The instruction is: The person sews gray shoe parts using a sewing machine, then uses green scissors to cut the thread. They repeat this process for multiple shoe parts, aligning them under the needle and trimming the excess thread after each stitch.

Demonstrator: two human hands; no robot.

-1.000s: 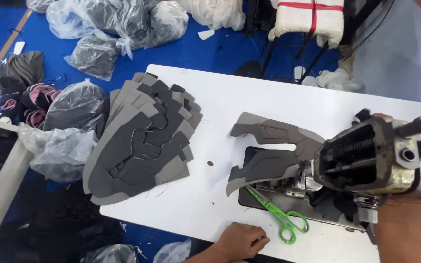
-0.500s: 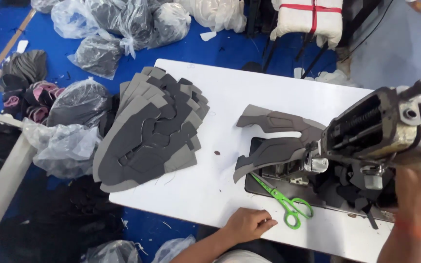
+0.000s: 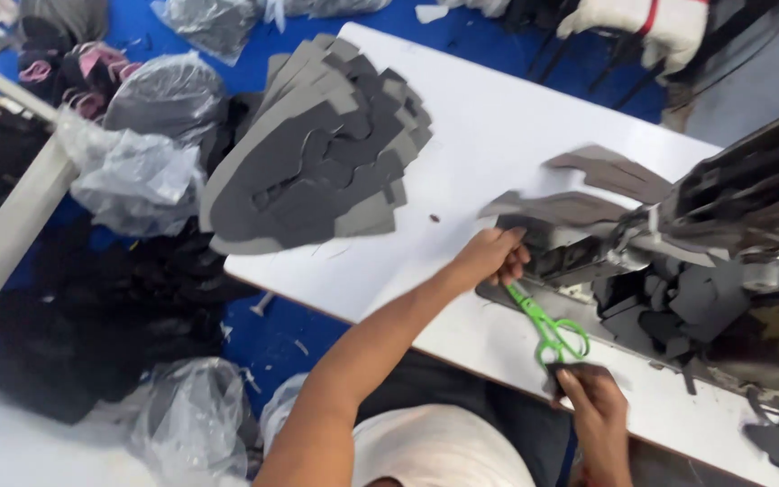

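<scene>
- Reaching across the white desk (image 3: 498, 117), the left hand (image 3: 490, 257) now rests with fingers curled on a grey cut piece (image 3: 556, 209) at the sewing machine (image 3: 741, 203); half a second ago it lay flat at the near edge of the desk.
- The right hand (image 3: 592, 397), earlier up beside the machine, has come down to the near edge and pinches a small dark grey piece (image 3: 574, 372) just beside the handles of the green scissors (image 3: 547, 325).
- The scissors lie between the two hands, blades toward the left hand.
- A fanned stack of grey pieces (image 3: 317, 153) overhangs the left end of the desk.
- Loose grey scraps (image 3: 669, 302) crowd the machine base.
- Plastic bags (image 3: 146, 135) lie on the blue floor (image 3: 281, 334).
</scene>
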